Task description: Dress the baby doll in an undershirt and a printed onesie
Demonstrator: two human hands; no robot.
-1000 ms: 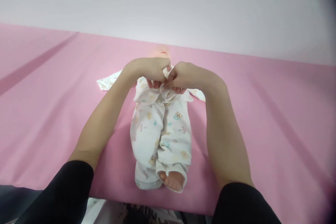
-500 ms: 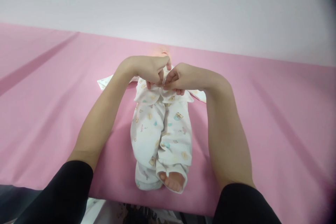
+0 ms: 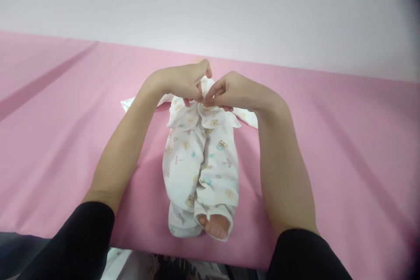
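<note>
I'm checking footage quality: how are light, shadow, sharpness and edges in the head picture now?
Head view: the wall is brightest low down, with faint shadow on the pink sheet beside the printed trousers; head view: small prints look soft; head view: top-right corner goes dark.

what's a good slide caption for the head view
Left hand and right hand close together at a printed top, matching trousers below, pink cloth beneath.
</note>
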